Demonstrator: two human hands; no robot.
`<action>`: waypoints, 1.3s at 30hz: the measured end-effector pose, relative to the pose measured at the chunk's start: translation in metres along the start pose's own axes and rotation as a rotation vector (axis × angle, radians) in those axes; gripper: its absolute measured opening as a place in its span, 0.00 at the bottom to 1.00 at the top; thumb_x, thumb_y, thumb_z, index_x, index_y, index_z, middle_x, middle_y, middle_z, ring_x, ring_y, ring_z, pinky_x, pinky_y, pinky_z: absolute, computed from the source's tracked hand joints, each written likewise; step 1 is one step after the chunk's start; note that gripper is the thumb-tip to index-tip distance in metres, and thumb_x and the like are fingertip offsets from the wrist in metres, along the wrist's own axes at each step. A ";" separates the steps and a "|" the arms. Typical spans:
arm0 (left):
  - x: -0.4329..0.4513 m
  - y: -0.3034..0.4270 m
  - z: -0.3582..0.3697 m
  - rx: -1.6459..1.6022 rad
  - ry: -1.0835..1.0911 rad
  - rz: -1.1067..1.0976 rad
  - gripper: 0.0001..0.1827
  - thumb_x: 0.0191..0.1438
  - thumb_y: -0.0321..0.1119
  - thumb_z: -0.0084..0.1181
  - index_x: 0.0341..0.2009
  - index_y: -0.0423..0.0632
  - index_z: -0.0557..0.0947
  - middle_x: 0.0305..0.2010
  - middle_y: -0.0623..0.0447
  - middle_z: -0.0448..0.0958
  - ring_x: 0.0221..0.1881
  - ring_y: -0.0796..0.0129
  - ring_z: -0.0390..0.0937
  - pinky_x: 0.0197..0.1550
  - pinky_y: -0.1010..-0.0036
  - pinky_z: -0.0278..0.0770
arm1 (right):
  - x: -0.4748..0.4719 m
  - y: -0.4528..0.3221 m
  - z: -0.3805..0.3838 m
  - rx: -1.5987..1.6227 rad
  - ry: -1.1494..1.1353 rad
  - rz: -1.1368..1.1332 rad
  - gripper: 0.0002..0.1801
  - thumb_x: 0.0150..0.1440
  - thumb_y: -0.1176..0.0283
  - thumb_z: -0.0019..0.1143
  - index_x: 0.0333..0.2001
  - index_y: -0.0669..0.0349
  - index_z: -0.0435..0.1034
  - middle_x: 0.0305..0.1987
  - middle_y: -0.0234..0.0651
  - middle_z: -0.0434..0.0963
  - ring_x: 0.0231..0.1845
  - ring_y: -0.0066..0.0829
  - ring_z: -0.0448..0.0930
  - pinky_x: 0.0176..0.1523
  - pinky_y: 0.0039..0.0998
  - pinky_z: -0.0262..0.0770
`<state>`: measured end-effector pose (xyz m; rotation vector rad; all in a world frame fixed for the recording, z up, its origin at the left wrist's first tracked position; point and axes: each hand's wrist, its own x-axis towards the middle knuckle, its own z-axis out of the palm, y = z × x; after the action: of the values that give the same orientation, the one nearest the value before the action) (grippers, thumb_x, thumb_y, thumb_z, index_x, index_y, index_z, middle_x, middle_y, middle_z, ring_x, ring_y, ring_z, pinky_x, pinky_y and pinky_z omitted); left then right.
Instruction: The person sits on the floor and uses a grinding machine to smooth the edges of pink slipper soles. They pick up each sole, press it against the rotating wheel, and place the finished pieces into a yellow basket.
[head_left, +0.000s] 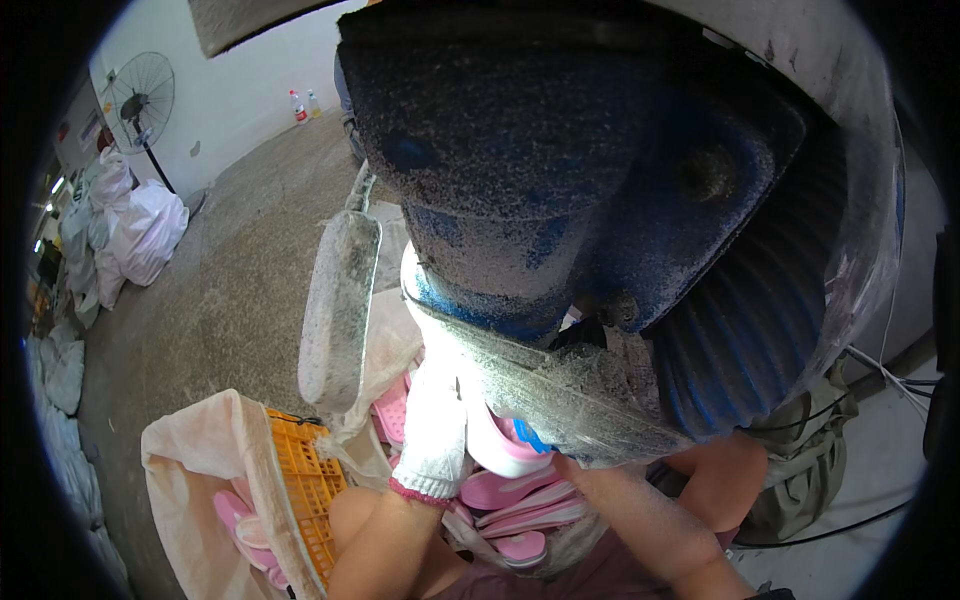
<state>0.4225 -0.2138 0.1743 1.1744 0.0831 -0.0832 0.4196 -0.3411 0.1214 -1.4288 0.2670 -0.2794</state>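
Note:
My left hand (437, 439), in a white knit glove with a red cuff edge, reaches up beneath a dusty blue machine (510, 225) under a bright lamp glow. Beside its palm is a pink-and-white shoe (504, 450), which it seems to touch; its fingers are lost in glare, so the grip is unclear. My right hand is mostly hidden behind the machine's dusty plastic wrap; a bit of blue covering (531, 436) shows at the shoe's opening, above my right wrist. Below, several pink-and-white shoe soles (517, 506) lie in a sack between my legs.
At lower left, an orange plastic crate (311, 480) stands beside a cloth-lined sack (217, 450) with pink footwear inside. A dusty elongated metal part (341, 311) hangs left of the machine. Farther off are white sacks (146, 232), a standing fan (137, 105) and bottles (298, 109). Cables run at right.

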 end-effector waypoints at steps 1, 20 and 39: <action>0.001 0.002 -0.001 -0.179 0.020 -0.043 0.19 0.64 0.34 0.44 0.58 0.41 0.67 0.52 0.51 0.73 0.49 0.66 0.73 0.50 0.71 0.73 | 0.009 0.003 0.008 0.027 0.004 0.018 0.18 0.56 0.68 0.49 0.50 0.63 0.69 0.49 0.34 0.74 0.49 0.29 0.74 0.56 0.35 0.67; 0.007 -0.018 0.007 -0.753 -0.104 -0.183 0.16 0.67 0.44 0.37 0.47 0.46 0.71 0.31 0.50 0.74 0.30 0.63 0.75 0.30 0.68 0.79 | -0.161 -0.034 -0.080 0.643 0.190 0.525 0.30 0.56 0.80 0.48 0.63 0.68 0.55 0.58 0.43 0.68 0.58 0.37 0.72 0.51 0.34 0.77; 0.069 -0.035 -0.013 -0.709 -0.031 0.094 0.20 0.65 0.36 0.40 0.59 0.42 0.68 0.54 0.50 0.71 0.51 0.66 0.71 0.53 0.74 0.71 | -0.038 -0.011 -0.058 -0.272 -0.356 -0.206 0.23 0.57 0.77 0.52 0.56 0.66 0.61 0.51 0.45 0.73 0.50 0.41 0.75 0.54 0.39 0.74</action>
<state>0.4872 -0.2170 0.1294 0.4671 0.0244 0.0136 0.3633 -0.3829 0.1255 -1.7483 -0.1399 -0.1549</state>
